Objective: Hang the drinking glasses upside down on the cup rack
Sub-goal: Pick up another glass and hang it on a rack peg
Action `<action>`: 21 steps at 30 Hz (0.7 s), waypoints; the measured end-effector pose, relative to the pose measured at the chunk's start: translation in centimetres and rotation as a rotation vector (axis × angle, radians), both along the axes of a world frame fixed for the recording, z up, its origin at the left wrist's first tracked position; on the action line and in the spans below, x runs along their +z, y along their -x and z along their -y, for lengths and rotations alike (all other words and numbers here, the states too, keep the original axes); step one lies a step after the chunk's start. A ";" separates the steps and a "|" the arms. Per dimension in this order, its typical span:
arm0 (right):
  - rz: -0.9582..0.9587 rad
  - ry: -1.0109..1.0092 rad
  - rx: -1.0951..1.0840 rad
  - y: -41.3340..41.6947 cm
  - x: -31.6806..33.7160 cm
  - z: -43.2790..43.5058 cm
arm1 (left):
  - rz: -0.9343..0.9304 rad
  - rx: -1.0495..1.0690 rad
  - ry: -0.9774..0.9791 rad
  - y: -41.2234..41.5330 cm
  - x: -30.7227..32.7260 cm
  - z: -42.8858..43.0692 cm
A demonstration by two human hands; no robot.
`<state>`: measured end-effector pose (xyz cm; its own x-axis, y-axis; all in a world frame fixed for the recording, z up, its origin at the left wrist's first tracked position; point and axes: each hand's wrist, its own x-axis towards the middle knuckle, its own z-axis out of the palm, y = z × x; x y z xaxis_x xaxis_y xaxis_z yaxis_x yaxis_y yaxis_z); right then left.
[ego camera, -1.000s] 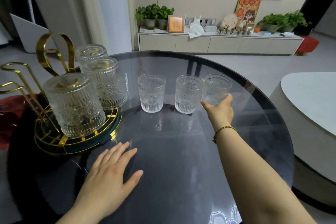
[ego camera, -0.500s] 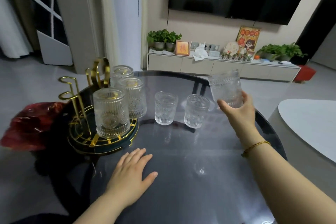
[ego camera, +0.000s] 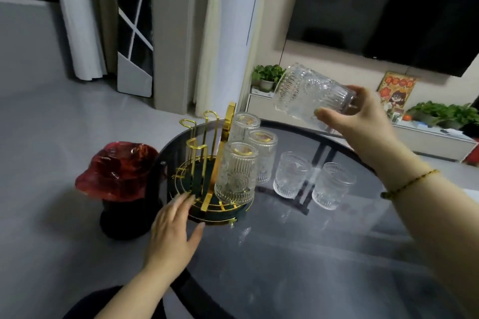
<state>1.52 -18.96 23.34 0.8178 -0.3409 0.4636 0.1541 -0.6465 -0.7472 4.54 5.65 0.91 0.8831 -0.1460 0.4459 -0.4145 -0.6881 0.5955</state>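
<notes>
- Head view: right hand [ego camera: 363, 122] has its grip closed round a ribbed clear glass [ego camera: 311, 96], tipped sideways in the air above the desk [ego camera: 324, 254].
- Left hand [ego camera: 172, 230] lies open, holding nothing, fingertips touching the gold cup rack [ego camera: 207, 189].
- Three glasses hang inverted there; two stand upright beside it.
</notes>
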 end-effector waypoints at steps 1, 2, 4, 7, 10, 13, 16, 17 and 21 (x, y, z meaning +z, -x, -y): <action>-0.009 0.011 0.018 -0.6 0.6 -1.0 | -0.033 0.004 -0.019 -0.5 -0.3 -0.4; -0.012 0.023 0.032 -1.1 1.1 -1.8 | -0.050 -0.006 -0.056 -0.9 -0.8 -0.5; -0.011 0.057 0.064 -2.5 2.1 -3.5 | -0.041 -0.036 -0.146 -1.5 -1.5 -0.7; -0.002 0.144 0.110 -5.0 3.7 -5.7 | -0.014 -0.073 -0.252 -1.7 -2.2 -0.5; -0.042 0.273 0.127 -8.3 4.9 -8.2 | 0.023 -0.073 -0.276 -1.6 -1.6 -0.8; -0.157 0.449 0.132 -11.9 5.7 -10.6 | -0.087 -0.119 -0.281 -1.1 -0.1 -1.1; -0.306 0.628 0.135 -14.8 6.1 -12.1 | -0.115 -0.113 -0.290 -1.3 0.4 -1.4; -0.351 0.683 0.140 -15.7 6.1 -12.5 | -0.125 -0.106 -0.278 -1.5 0.4 -1.5; -0.509 0.802 0.130 -17.8 5.3 -13.2 | -0.148 -0.112 -0.262 -1.6 0.2 -1.5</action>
<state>19.36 -5.73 28.68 0.9946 0.0310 0.0986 0.0397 -0.9954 -0.0868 6.12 7.18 1.10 0.9073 -0.3391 0.2485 -0.4188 -0.7808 0.4636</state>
